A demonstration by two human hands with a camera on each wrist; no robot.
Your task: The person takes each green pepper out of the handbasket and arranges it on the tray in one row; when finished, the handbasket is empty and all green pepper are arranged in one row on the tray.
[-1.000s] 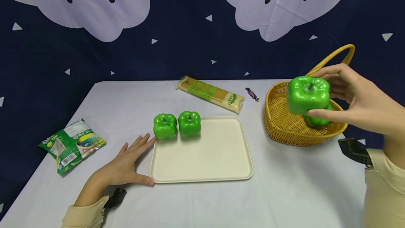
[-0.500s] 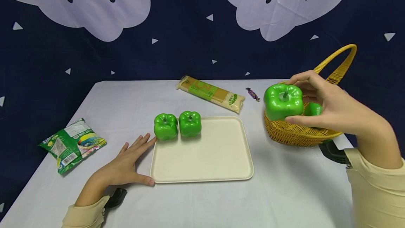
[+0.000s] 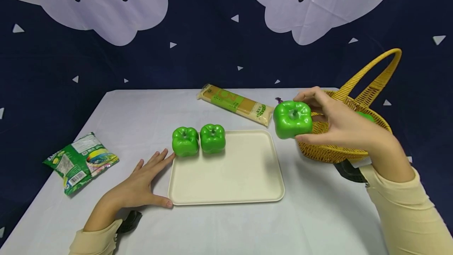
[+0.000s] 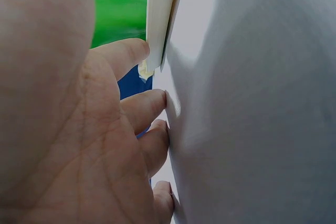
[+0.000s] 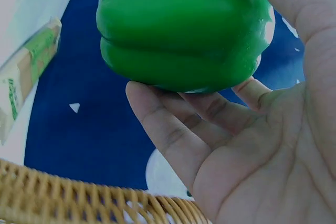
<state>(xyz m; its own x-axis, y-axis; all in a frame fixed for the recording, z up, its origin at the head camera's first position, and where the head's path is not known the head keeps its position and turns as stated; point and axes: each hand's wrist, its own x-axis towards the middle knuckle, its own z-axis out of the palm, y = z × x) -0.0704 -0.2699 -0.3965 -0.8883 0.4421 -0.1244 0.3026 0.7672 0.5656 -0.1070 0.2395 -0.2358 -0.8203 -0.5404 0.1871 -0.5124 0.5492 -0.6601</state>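
Observation:
My right hand [image 3: 337, 123] holds a green bell pepper [image 3: 293, 119] between thumb and fingers, in the air between the tray and the wicker basket [image 3: 318, 154]. In the right wrist view the pepper [image 5: 184, 30] fills the top, with fingertips against its underside. My left hand [image 3: 141, 186] rests spread on the table, thumb and forefinger touching the left edge of the cream tray [image 3: 247, 176]. Two more green bell peppers, a left one [image 3: 185, 141] and a right one [image 3: 212, 138], sit side by side in the tray's far left corner. Another green pepper [image 3: 365, 116] shows partly inside the basket.
A packet of noodles [image 3: 235, 104] lies behind the tray. A wrapped candy [image 3: 278, 100] is mostly hidden behind the held pepper. At the left lies a green snack bag [image 3: 82, 162]. The basket's tall handle [image 3: 375, 74] rises behind my right hand.
My right hand has carried the bell pepper left and slightly down, from above the basket to beside the tray's far right corner. My left hand has stayed in place.

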